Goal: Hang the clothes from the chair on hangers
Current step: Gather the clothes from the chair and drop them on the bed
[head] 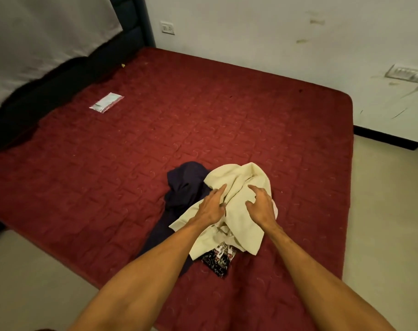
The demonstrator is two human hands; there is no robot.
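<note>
A pile of clothes lies on the red mattress (155, 139) near its front edge. On top is a crumpled cream garment (245, 225). A dark navy garment (186, 185) lies under it to the left, and a black-and-white patterned cloth (218, 259) sticks out at the front. My left hand (211, 206) rests on the cream garment's left part with fingers nearly straight. My right hand (261, 206) hovers over or touches its right part, fingers spread and slightly bent. Neither hand grips anything. No hanger and no chair are in view.
A small clear plastic packet (106, 102) lies far left on the mattress. A dark headboard with a grey cover (48, 39) stands at the back left. White walls (274, 32) stand behind, and pale floor (389, 211) runs to the right and front left.
</note>
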